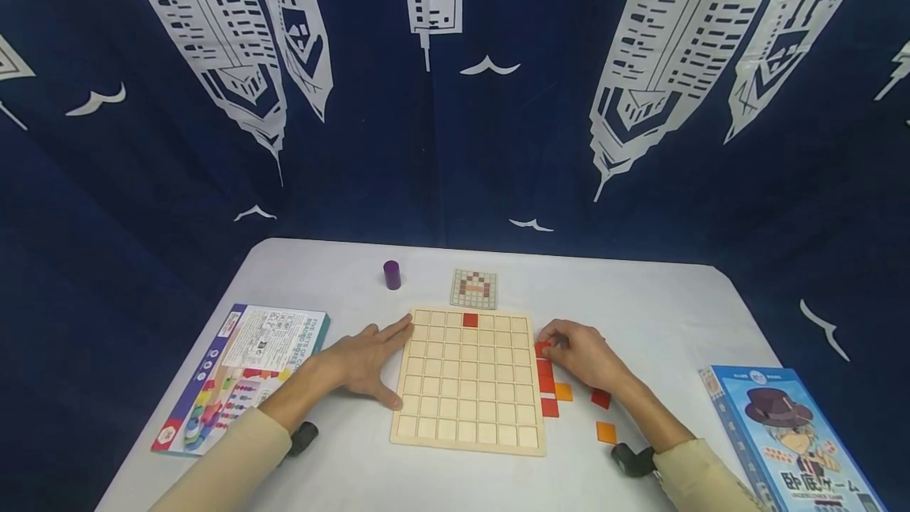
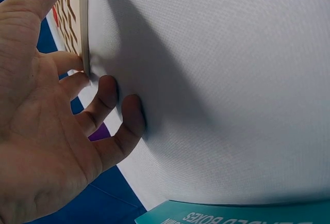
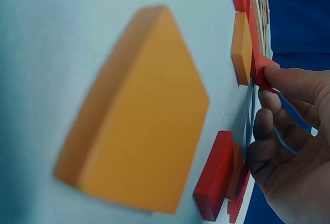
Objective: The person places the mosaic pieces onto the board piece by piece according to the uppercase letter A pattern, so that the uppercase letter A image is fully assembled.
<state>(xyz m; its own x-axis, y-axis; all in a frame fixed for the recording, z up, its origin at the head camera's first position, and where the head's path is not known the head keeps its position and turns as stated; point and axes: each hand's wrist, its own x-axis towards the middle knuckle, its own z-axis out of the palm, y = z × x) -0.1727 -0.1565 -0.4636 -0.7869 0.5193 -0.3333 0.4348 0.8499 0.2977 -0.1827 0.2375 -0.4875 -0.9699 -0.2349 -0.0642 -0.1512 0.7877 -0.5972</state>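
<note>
A wooden grid board (image 1: 469, 387) lies on the table with one red tile (image 1: 470, 320) in its top row. Along the board's left edge my left hand (image 1: 359, 360) is spread, thumb low and fingertips near the upper corner. The left wrist view shows fingertips touching the board's side (image 2: 85, 25), with the palm holding nothing. Just off the board's right edge, my right hand (image 1: 586, 355) pinches a red square tile (image 3: 264, 74) between thumb and fingers. Below it, more red tiles (image 1: 545, 375) and an orange tile (image 1: 563, 392) lie beside the board.
A small pattern card (image 1: 474, 288) sits above the board, and a purple cylinder (image 1: 392, 275) stands to its left. One game box (image 1: 242, 378) lies at left, a blue box (image 1: 796, 433) at right. A loose orange tile (image 1: 607, 432) and a red tile (image 1: 600, 399) lie near my right wrist.
</note>
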